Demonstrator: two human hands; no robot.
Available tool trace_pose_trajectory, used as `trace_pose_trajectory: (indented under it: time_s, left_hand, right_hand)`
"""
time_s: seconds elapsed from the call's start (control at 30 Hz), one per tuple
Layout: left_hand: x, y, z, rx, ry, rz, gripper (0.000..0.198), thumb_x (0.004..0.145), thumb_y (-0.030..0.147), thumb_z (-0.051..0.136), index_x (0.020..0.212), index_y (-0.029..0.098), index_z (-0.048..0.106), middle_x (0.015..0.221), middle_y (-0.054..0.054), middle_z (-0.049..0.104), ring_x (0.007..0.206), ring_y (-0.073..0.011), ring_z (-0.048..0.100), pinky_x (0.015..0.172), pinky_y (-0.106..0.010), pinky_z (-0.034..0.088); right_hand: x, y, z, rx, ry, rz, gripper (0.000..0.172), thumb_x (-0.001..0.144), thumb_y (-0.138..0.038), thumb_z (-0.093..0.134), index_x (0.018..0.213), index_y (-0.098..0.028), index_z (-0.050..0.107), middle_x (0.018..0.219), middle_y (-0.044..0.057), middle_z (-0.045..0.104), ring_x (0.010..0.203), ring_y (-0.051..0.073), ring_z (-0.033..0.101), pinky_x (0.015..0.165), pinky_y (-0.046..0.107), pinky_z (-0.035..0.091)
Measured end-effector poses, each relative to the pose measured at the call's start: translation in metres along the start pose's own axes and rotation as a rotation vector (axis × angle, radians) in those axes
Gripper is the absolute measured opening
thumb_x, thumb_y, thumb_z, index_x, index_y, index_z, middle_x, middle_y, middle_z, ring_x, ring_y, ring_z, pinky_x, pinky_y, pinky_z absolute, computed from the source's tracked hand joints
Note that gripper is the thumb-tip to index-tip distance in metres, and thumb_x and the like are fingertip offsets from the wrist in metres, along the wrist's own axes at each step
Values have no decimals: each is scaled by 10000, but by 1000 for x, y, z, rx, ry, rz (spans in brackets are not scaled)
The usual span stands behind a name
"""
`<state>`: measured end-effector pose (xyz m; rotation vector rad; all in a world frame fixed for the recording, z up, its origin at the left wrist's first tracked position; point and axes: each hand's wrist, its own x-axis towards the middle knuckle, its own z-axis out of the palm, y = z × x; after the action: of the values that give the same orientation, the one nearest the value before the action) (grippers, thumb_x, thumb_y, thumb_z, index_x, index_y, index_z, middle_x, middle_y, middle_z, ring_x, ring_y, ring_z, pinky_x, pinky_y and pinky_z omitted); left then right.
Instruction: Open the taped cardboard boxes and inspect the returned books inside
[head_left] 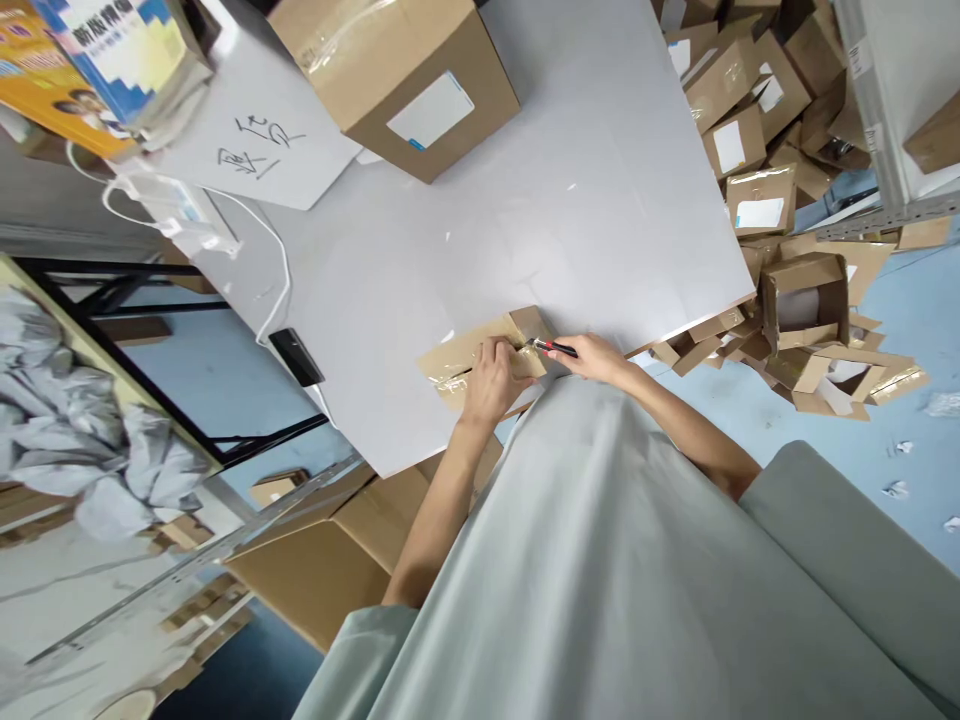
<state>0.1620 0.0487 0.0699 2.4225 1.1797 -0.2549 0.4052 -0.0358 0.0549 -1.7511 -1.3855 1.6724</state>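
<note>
A small cardboard box (484,338) with clear tape along its top lies at the near edge of the white table (360,310). My left hand (491,383) presses on the box, fingers bent over its top; part of the box is hidden beneath it. In my right hand (589,358) is a red and black utility knife (555,347), its handle gripped in closed fingers. The knife's tip points left and meets the box's right end, close to my left fingers. Whether the blade has gone into the tape I cannot tell.
A larger taped carton (420,90) stands at the table's back, beside a white box with handwriting (262,130). A black phone-like device (295,357) with a white cable lies left. Many opened boxes (806,300) heap on the right floor. A big open carton (322,570) stands below left.
</note>
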Motion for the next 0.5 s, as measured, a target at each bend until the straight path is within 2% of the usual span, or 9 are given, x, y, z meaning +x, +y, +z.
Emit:
trace_pose_trajectory:
  time_s: [0.2, 0.33, 0.5]
  left_hand:
    - [0, -2, 7, -29, 21, 43, 649, 716, 239, 1025, 1129, 241, 524, 1327, -179, 619, 1223, -407, 627, 1071, -569, 552]
    - [-4, -1, 14, -45, 50, 35, 661, 687, 231, 1039, 1099, 246, 523, 1314, -173, 620, 1213, -411, 627, 1084, -587, 550]
    - [-6, 0, 18, -74, 100, 44, 640, 719, 223, 1019, 1130, 247, 530, 1319, -173, 626, 1235, -411, 632, 1096, -592, 549]
  right_hand:
    - [1, -2, 5, 67, 23, -17, 334, 1142, -481, 556, 1195, -233, 773, 642, -61, 608, 542, 137, 594, 637, 239, 367]
    - [-12, 7, 12, 100, 16, -12, 338, 1138, -491, 544, 1199, -239, 760, 611, -77, 559, 514, 136, 599, 621, 229, 380]
    - [-33, 23, 25, 109, 49, 3, 360, 1133, -506, 542, 1188, -235, 773, 645, -62, 596, 529, 145, 618, 622, 235, 411]
